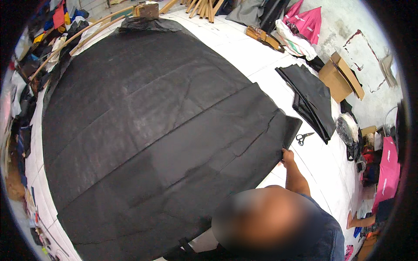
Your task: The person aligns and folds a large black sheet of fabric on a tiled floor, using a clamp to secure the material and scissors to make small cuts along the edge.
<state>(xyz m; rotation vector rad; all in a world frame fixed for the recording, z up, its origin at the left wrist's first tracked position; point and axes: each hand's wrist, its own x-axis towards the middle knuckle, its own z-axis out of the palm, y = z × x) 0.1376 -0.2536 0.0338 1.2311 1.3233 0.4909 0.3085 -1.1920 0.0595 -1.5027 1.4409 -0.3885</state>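
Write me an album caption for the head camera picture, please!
A person's fingers at the edge of a big black sheet, scissors lying nearby.

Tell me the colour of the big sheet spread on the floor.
The sheet is black, seen best in the head view.

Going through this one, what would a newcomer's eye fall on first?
The large black sheet spread over the white floor, with a hand gripping its right edge. Next, bright pink fabric by the wall at upper right, and dark scissors lying just right of the sheet.
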